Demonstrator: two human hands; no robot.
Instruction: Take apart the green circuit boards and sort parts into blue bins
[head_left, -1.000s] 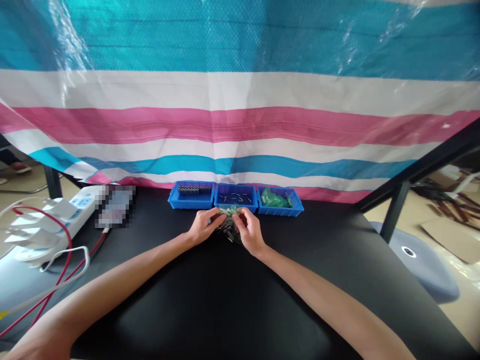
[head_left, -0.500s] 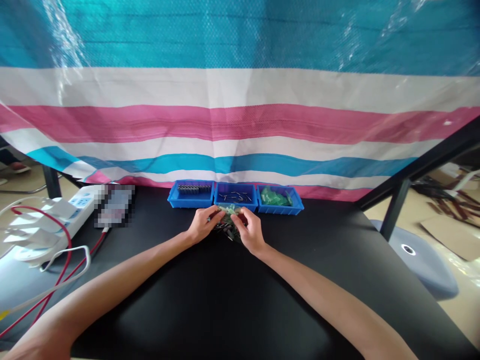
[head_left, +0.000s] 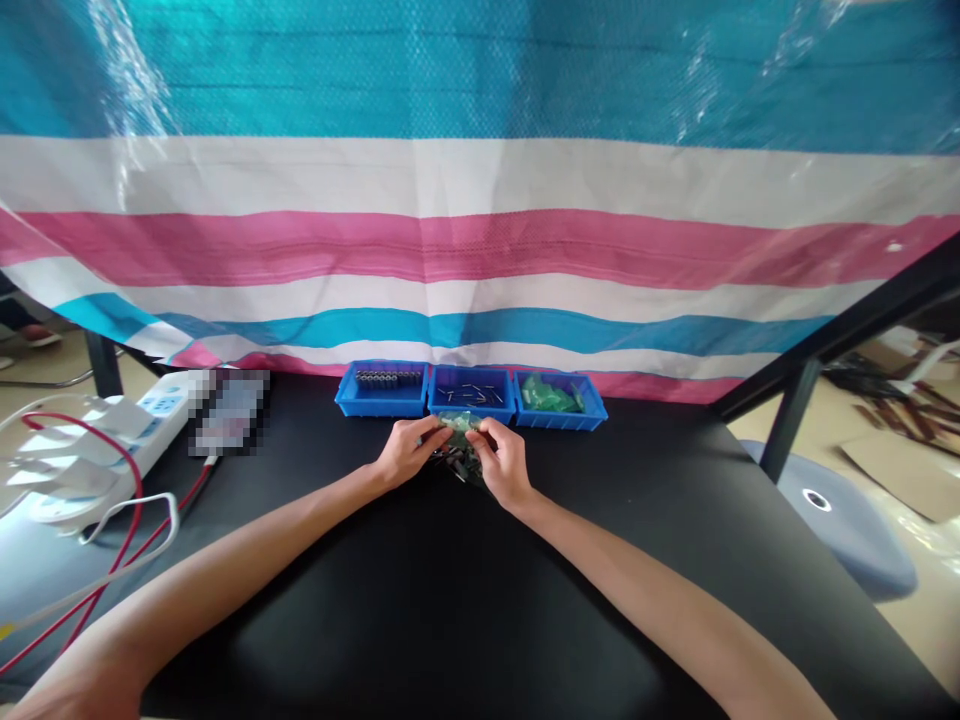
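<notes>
Between my hands is a small green translucent plastic bag [head_left: 460, 422]. My left hand [head_left: 409, 450] pinches its left side, and my right hand [head_left: 504, 460] pinches its right side. Below the bag, on the black table, lies a pile of small dark and metallic parts [head_left: 459, 463], partly covered by my fingers. Just beyond my hands stand three blue bins in a row. The left bin [head_left: 382, 408] has rows of small dark cylinders, the middle bin [head_left: 508, 412] thin metal pins, and the right bin [head_left: 562, 420] crumpled green plastic bags [head_left: 553, 394].
A white power strip [head_left: 161, 400] with plugs and red and white cables lies at the left, beside a blurred-out device [head_left: 229, 412]. A striped plastic sheet [head_left: 480, 245] hangs behind the bins. Right of the black table [head_left: 637, 500] is a grey stool [head_left: 847, 530].
The green bag is spread a little wider between my fingers, and my right fingertips have shifted slightly right. The bins and the pile stay where they were.
</notes>
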